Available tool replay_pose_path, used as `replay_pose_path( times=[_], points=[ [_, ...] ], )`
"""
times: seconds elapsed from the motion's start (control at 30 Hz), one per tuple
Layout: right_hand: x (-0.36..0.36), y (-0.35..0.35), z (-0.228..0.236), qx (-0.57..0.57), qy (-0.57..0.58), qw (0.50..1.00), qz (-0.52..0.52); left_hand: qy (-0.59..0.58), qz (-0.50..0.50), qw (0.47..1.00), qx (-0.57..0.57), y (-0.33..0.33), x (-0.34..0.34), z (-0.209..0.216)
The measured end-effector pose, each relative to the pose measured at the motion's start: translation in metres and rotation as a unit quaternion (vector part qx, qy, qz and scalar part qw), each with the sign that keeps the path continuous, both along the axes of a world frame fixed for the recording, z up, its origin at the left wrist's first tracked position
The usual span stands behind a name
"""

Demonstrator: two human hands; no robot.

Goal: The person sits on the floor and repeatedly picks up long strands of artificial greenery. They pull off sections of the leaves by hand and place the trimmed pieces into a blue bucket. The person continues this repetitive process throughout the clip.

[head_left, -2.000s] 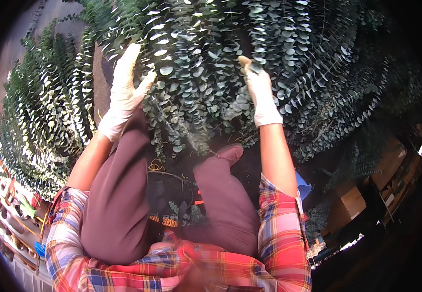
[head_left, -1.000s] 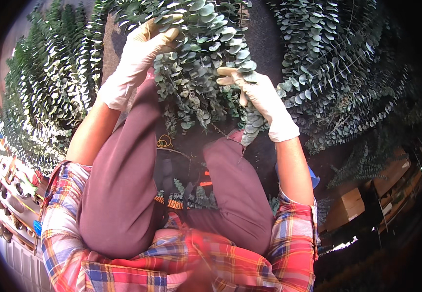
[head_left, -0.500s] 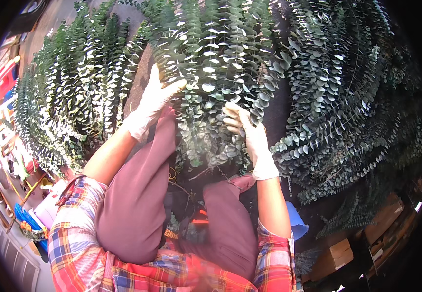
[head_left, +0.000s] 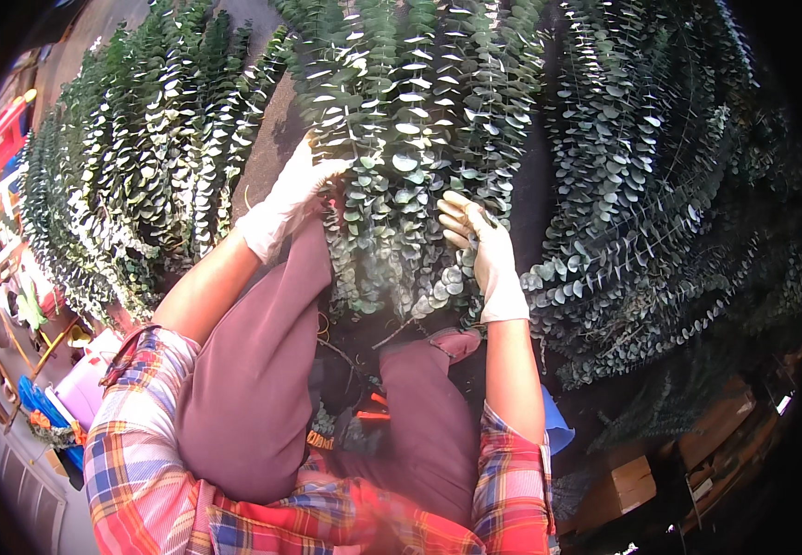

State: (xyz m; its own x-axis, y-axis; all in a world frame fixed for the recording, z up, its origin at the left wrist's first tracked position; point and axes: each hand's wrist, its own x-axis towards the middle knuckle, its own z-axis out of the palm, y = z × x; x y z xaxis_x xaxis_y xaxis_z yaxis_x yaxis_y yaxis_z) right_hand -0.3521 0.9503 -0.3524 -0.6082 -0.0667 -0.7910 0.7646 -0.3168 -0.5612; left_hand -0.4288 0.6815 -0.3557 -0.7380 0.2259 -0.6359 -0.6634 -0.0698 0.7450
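In front of me lies a bunch of eucalyptus branches [head_left: 410, 139] with round grey-green leaves. My left hand [head_left: 299, 190], in a whitish glove, rests against the bunch's left edge. Its thumb is spread away from the fingers, and leaves partly hide the fingertips. On the opposite side, my right hand [head_left: 484, 236], gloved too, is at the lower right of the bunch, with its fingers loosely stretched toward the leaves. I see no stem gripped in either hand. Below the leaves, a bare thin stem [head_left: 396, 331] shows between my legs.
More eucalyptus lies in a pile at the left [head_left: 142, 166] and a larger pile at the right [head_left: 632, 185]. Orange-handled objects [head_left: 375, 407] are between my legs. A blue container [head_left: 556, 421] stands by my right arm, and cardboard boxes [head_left: 623, 490] sit at the lower right.
My right hand has moved slightly right and its fingers have straightened. My left thumb has drawn in slightly beside the leaves. The middle bunch's leaves have shifted a little and hang more evenly.
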Motion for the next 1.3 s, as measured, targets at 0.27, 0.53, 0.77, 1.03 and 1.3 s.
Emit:
replay_pose_path(
  times=[0.27,0.53,0.77,1.03,1.3],
  points=[
    [-0.003,0.006,0.01,0.045,0.017,0.999,0.017,0.066,0.006,0.997,0.031,0.03,0.003,0.006],
    [-0.008,-0.079,0.015,0.029,-0.023,0.992,0.12,0.038,-0.021,0.999,0.031,0.044,0.003,0.0],
    [-0.021,-0.041,0.006,0.208,0.14,0.949,0.191,-0.045,0.043,0.995,0.08,0.031,0.007,-0.024],
    [-0.055,0.054,-0.009,0.308,-0.036,0.95,0.021,-0.157,0.029,0.98,0.117,0.053,0.002,-0.008],
    [-0.04,0.037,-0.027,0.337,0.05,0.937,0.081,-0.166,0.008,0.966,0.197,0.029,0.013,-0.047]
  ],
)
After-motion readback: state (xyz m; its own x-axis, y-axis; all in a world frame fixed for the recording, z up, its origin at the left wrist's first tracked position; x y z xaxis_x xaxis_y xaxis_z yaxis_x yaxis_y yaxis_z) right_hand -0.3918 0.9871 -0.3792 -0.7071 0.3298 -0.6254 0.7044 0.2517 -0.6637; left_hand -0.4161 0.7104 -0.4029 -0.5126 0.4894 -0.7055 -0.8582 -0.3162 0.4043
